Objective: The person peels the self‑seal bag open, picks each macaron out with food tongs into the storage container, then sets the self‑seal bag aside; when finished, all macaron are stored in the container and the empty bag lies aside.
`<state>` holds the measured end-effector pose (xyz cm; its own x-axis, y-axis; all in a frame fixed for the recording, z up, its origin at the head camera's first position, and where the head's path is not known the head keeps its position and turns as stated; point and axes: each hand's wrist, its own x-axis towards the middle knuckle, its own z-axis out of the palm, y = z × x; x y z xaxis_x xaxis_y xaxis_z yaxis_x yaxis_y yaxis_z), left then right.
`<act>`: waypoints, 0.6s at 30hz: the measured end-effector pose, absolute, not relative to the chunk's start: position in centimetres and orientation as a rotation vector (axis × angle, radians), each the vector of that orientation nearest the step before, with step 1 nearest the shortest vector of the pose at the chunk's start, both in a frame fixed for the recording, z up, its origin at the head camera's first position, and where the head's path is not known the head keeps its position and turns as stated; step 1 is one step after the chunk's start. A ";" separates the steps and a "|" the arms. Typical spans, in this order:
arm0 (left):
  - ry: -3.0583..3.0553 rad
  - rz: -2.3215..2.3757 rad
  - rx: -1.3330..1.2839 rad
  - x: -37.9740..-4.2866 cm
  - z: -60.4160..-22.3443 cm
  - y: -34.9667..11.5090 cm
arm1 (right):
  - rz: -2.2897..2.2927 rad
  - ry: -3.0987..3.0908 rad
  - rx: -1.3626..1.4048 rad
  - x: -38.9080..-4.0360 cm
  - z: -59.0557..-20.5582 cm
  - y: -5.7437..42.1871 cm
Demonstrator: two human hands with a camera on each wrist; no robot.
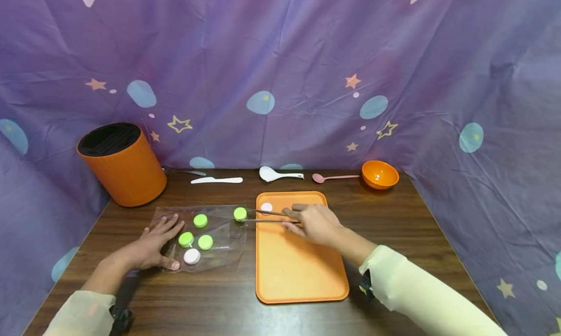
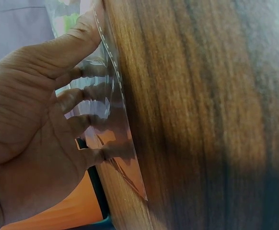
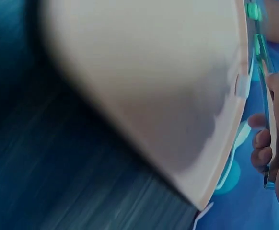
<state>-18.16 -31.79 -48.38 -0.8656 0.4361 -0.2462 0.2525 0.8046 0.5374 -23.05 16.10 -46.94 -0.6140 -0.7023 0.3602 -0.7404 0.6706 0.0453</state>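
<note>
My right hand (image 1: pixel 315 224) grips a pair of metal tongs (image 1: pixel 272 221) over the orange tray (image 1: pixel 302 272). The tongs' tips reach left, one on each side of a green macaron-like disc (image 1: pixel 239 214) at the plastic's right end. With fingers spread, my left hand (image 1: pixel 151 246) rests on the left part of the clear plastic sheet or bag (image 1: pixel 225 236). Three more green discs (image 1: pixel 200 220) and a white disc (image 1: pixel 191 256) lie within its outline; whether inside or on top, I cannot tell. Another white disc (image 1: pixel 266 208) sits in the tray's far left corner.
Along the back lie a white knife (image 1: pixel 216 180), a white ladle-like spoon (image 1: pixel 280 175) and a pink spoon (image 1: pixel 335 177). An orange bowl (image 1: pixel 380 175) stands at the back right, an orange knife block (image 1: pixel 127 165) at the back left. Purple cloth hangs behind the table.
</note>
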 end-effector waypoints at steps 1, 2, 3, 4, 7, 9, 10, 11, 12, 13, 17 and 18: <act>2.635 0.724 0.531 -18.6 -49.3 -32.3 | 0.157 -2.546 1.128 -23.1 -46.9 16.5; 2.640 0.731 0.542 -18.9 -50.2 -32.8 | 0.160 -2.554 1.118 -23.1 -46.9 16.9; 2.641 0.732 0.545 -19.1 -50.8 -33.1 | 0.163 -2.565 1.106 -23.0 -46.9 17.3; 2.644 0.742 0.551 -19.3 -51.3 -33.4 | 0.169 -2.574 1.095 -23.0 -46.9 17.6; 2.647 0.749 0.577 -19.0 -50.8 -33.2 | 0.170 -2.581 1.068 -23.0 -46.9 18.8; 2.636 0.752 0.567 -18.4 -49.5 -32.4 | 0.167 -2.585 1.046 -23.0 -46.9 19.5; 2.634 0.756 0.573 -18.3 -49.2 -32.2 | 0.162 -2.586 1.035 -22.9 -46.9 19.8; 2.638 0.745 0.588 -18.2 -49.0 -32.2 | 0.160 -2.587 1.027 -22.9 -47.0 20.2; 2.637 0.751 0.583 -18.3 -49.2 -32.3 | 0.155 -2.589 1.018 -22.9 -47.0 20.6; 2.640 0.748 0.577 -18.5 -49.6 -32.5 | 0.154 -2.591 1.009 -22.9 -47.0 20.9; 2.667 0.754 0.597 -19.2 -51.8 -33.7 | 0.167 -2.599 0.978 -22.9 -47.1 22.3; 2.669 0.763 0.605 -19.4 -52.2 -33.9 | 0.169 -2.600 0.972 -22.9 -47.1 22.6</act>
